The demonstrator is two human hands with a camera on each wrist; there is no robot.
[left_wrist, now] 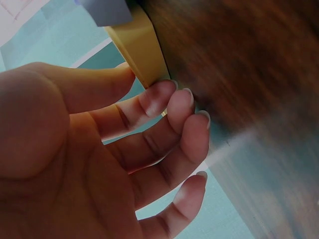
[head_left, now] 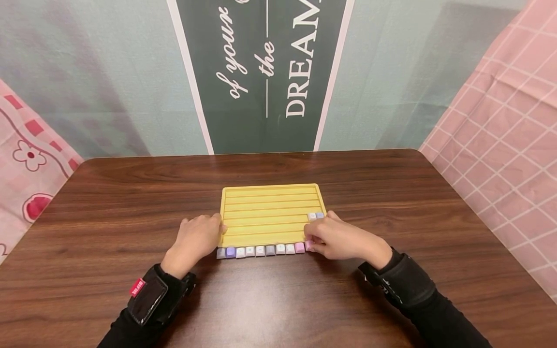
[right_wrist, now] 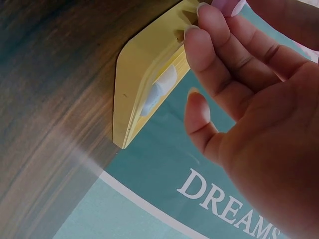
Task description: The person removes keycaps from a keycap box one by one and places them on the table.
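A yellow slotted tray lies on the table. My left hand holds its left edge, the thumb over the rim and the fingers along the outside; the left wrist view shows the tray's corner between thumb and index finger. Along the near edge runs a row of keycaps in grey, purple, white and pink. At the row's right end my right hand pinches a pink keycap, partly hidden by the fingers. Two keycaps, one white and one pale blue, sit in a slot at the tray's right.
The brown wooden table extends around the tray on all sides. Behind it hangs a green and grey cloth with white lettering. Pink cloths hang to the left and right.
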